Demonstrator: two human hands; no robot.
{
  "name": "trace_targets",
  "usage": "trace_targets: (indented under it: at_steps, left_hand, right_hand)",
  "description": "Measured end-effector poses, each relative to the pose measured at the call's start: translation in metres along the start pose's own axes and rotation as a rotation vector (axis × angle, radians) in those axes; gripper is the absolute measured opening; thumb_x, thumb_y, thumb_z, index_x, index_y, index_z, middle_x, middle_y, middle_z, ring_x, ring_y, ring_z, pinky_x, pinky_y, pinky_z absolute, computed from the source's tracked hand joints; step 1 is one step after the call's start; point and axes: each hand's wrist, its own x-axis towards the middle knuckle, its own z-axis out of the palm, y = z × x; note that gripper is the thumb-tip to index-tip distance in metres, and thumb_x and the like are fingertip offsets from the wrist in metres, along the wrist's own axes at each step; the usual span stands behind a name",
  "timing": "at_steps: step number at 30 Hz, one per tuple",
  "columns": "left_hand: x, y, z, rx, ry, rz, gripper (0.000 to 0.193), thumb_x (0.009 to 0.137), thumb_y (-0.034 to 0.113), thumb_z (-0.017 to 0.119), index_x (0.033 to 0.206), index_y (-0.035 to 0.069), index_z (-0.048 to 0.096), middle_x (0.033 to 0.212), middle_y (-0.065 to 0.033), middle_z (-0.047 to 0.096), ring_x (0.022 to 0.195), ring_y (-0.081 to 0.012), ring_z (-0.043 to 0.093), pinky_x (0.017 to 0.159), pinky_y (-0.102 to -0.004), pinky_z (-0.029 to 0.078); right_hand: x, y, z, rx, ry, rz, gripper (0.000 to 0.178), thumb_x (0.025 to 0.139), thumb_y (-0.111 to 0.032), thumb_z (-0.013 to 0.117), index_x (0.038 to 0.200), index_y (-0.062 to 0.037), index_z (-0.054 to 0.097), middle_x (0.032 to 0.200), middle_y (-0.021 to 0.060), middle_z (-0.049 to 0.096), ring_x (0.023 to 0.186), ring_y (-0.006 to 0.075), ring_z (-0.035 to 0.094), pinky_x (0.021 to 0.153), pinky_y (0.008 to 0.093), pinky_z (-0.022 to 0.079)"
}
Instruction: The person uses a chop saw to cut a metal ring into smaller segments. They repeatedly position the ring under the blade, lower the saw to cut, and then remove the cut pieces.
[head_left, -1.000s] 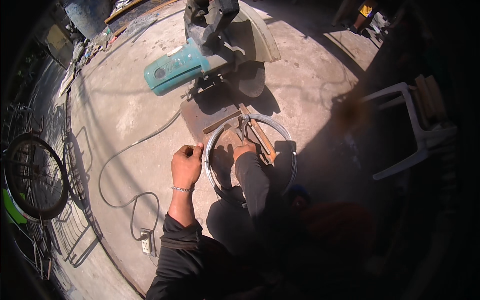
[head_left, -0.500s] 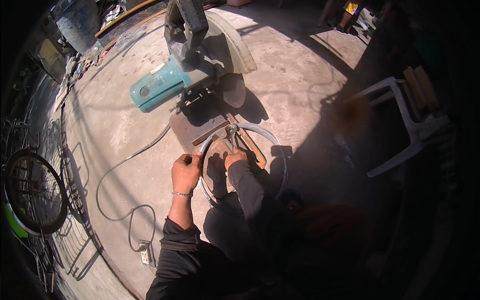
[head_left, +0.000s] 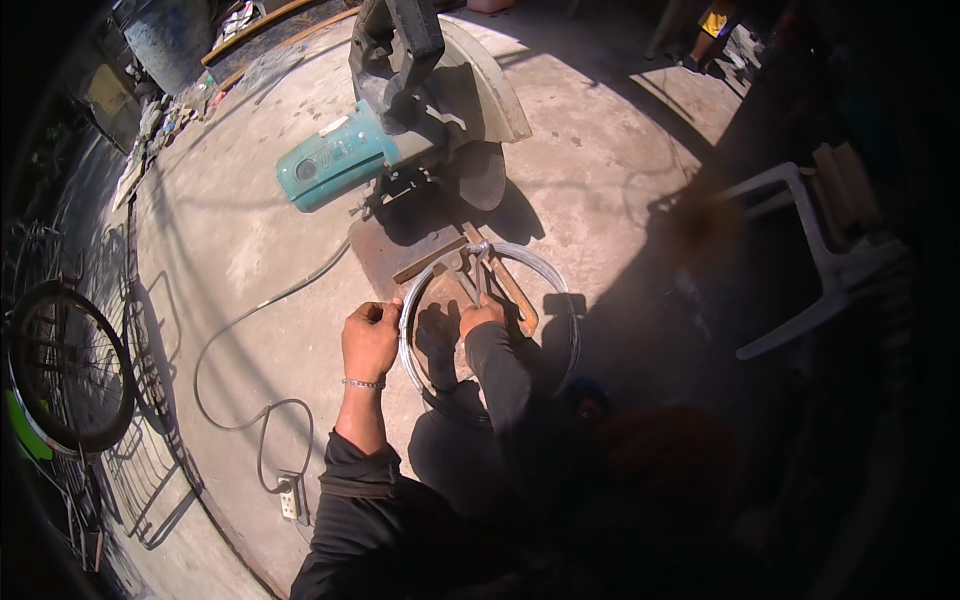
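Note:
A coil of silvery wire (head_left: 573,296) forms a large ring over the base of a teal chop saw (head_left: 338,158). My left hand (head_left: 370,342), with a chain bracelet at its wrist, is closed with thumb and fingertips on the coil's left side. Inside the ring, my right hand (head_left: 483,316) is closed round the handles of metal pliers (head_left: 476,268). Their jaws meet the coil's far edge, where the wire looks bunched. Just right of the pliers lies a rusty metal bar (head_left: 515,297). My sleeve and shadow hide the coil's near side in part.
The saw's dark cutting disc (head_left: 482,178) stands beyond my hands. A black cord (head_left: 215,345) curves across the concrete to a white socket block (head_left: 289,497). A bicycle wheel (head_left: 120,365) is at left, a white plastic chair (head_left: 815,240) at right. Another person's leg (head_left: 705,40) shows far right.
The view has shifted slightly, so the saw sits a little farther right. The pliers now point more upright at the coil's far edge. Both hands keep their hold.

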Motion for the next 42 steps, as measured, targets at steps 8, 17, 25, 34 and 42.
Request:
trace_targets:
  at_steps: [8,17,25,34,42]
  left_hand:
    - [-0.004,-0.002,-0.016,0.028,0.032,-0.016,0.041,0.088,0.036,0.066,0.086,-0.005,0.071,0.075,-0.0213,0.069,0.07,-0.0303,0.068,0.068,-0.0372,0.051]
    - [-0.008,0.001,-0.02,0.092,0.046,-0.006,0.04,0.088,0.036,0.067,0.086,-0.004,0.071,0.076,-0.0205,0.07,0.071,-0.0304,0.068,0.069,-0.0373,0.051]
    - [0.002,-0.001,-0.008,0.024,0.003,-0.018,0.04,0.088,0.036,0.066,0.087,-0.004,0.071,0.076,-0.0199,0.07,0.07,-0.0296,0.068,0.069,-0.037,0.051]
    - [-0.006,-0.002,-0.01,0.075,0.024,-0.017,0.038,0.088,0.033,0.068,0.086,-0.005,0.071,0.076,-0.0203,0.07,0.071,-0.0298,0.069,0.068,-0.037,0.051]
    - [0.053,0.037,0.065,0.588,-0.031,0.235,0.076,0.073,0.056,0.072,0.12,-0.003,0.064,0.125,-0.0267,0.059,0.126,-0.0393,0.05,0.104,-0.0426,0.04]
  right_hand:
    - [-0.005,-0.009,0.015,-0.255,-0.165,-0.051,0.042,0.09,-0.014,0.057,0.129,-0.0003,0.058,0.126,0.0249,0.061,0.114,0.039,0.061,0.096,0.0411,0.052]
    - [-0.02,-0.018,0.017,-0.139,-0.095,-0.008,0.058,0.089,-0.007,0.054,0.146,-0.0103,0.041,0.13,0.0257,0.057,0.114,0.0393,0.06,0.094,0.0425,0.051]
    - [0.06,0.052,0.027,0.158,-0.233,-0.061,0.045,0.101,-0.009,0.035,0.145,-0.007,0.045,0.119,0.0249,0.064,0.101,0.0304,0.065,0.085,0.0308,0.052]
    - [0.013,0.013,0.026,-0.203,-0.194,-0.031,0.066,0.091,-0.009,0.051,0.153,-0.012,0.029,0.127,0.0252,0.06,0.102,0.034,0.065,0.08,0.0375,0.055]
    - [-0.003,-0.002,0.028,-0.289,-0.204,-0.125,0.061,0.087,-0.008,0.052,0.146,-0.0026,0.037,0.123,0.0268,0.061,0.108,0.0371,0.063,0.088,0.039,0.053]
